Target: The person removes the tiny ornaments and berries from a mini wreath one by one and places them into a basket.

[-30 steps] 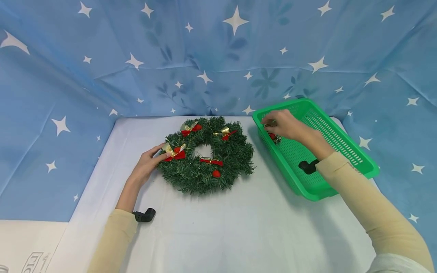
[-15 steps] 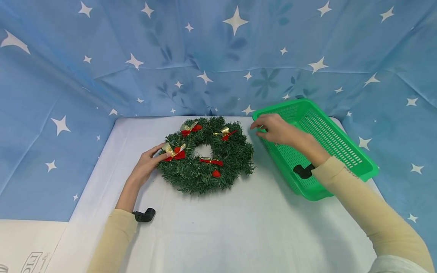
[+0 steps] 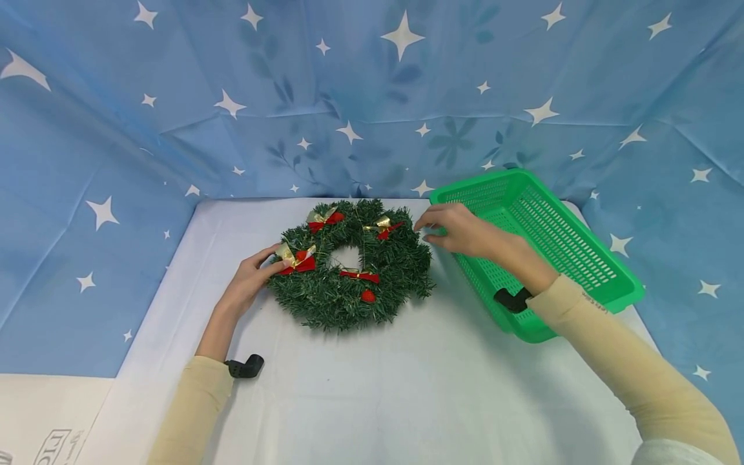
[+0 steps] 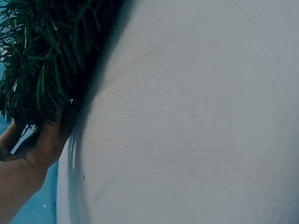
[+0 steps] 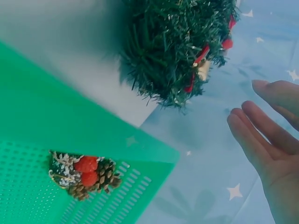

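Observation:
A green artificial wreath (image 3: 337, 307) with several red-and-gold bows (image 3: 298, 261) and red balls (image 3: 368, 296) lies on the white-covered table. My left hand (image 3: 247, 281) grips its left edge, thumb on top by a bow and fingers tucked underneath. In the left wrist view those fingers (image 4: 49, 140) reach below the greenery. My right hand (image 3: 462, 231) hovers between wreath and basket, its fingertips close to the wreath's right edge. The right wrist view shows that hand (image 5: 275, 140) with nothing between thumb and loosely extended fingers, apart from the wreath.
A green perforated basket (image 3: 587, 236) stands at the right of the table, partly under my right forearm. Inside it lies a pine cone decoration (image 5: 88, 175) with red berries. Blue star-patterned cloth (image 3: 372, 97) walls off the back and sides.
My right hand has moved left out of the basket, from the pine cone decoration toward the wreath, carrying nothing visible. The left hand and the wreath have stayed in place.

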Tool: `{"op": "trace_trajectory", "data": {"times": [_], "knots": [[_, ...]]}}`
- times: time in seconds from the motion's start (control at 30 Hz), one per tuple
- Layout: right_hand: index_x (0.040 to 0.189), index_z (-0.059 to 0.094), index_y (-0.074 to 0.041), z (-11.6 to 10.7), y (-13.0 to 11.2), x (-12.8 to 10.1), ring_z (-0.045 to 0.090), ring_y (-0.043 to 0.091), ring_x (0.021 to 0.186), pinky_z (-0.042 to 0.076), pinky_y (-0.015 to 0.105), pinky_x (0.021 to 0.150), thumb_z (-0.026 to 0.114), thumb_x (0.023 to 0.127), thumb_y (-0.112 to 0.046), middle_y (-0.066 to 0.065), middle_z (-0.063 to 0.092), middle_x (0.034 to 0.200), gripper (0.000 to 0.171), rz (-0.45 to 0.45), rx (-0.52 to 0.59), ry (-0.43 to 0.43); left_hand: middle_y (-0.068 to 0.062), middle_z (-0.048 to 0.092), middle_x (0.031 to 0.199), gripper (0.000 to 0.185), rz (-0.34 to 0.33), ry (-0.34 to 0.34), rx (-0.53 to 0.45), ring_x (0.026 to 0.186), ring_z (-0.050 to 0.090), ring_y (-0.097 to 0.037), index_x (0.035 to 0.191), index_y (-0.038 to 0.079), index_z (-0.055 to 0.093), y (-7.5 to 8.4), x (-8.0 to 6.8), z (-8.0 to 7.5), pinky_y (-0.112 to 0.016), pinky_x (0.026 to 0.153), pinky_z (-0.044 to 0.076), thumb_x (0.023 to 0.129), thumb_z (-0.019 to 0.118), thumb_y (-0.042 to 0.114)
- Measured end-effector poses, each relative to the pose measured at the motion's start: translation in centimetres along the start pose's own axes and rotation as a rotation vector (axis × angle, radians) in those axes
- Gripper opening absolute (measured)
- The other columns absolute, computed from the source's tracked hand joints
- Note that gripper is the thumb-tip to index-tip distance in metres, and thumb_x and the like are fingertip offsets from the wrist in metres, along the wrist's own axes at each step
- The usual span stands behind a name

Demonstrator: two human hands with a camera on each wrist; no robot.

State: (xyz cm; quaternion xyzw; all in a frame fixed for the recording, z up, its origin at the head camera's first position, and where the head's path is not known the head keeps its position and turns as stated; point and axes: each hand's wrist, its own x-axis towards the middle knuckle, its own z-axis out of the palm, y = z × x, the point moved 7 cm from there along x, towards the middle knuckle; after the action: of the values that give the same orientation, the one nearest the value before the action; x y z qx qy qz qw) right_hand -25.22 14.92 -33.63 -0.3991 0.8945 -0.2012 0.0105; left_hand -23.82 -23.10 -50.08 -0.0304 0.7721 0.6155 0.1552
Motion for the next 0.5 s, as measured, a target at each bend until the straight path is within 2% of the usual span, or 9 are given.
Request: {"op": "trace_trajectory", "data": {"times": [0.3, 0.5], "knots": [[0.112, 0.075, -0.003, 1.0, -1.8, 0.1, 0.067, 0.025, 0.085, 0.056, 0.038, 0.07, 0.075, 0.091, 0.003, 0.015, 0.071, 0.111, 0.022, -0.048, 0.013, -0.035, -0.013, 0.007, 0.173, 0.076, -0.02, -0.018, -0.009, 0.159, 0.006, -0.041, 0.165, 0.014, 0.029, 2.0, -1.4, 0.6, -0.067, 0.123, 0.016, 0.101, 0.068, 0.031], [0.111, 0.075, -0.004, 1.5, -2.8, 0.2, 0.069, 0.027, 0.095, 0.059, 0.04, 0.076, 0.077, 0.088, 0.003, 0.012, 0.071, 0.112, 0.024, -0.078, 0.014, -0.041, -0.009, 0.008, 0.174, 0.077, -0.009, -0.004, 0.0, 0.159, 0.007, -0.038, 0.164, 0.02, 0.03, 0.9, -0.6, 0.2, -0.067, 0.123, 0.018, 0.1, 0.069, 0.038]]}}
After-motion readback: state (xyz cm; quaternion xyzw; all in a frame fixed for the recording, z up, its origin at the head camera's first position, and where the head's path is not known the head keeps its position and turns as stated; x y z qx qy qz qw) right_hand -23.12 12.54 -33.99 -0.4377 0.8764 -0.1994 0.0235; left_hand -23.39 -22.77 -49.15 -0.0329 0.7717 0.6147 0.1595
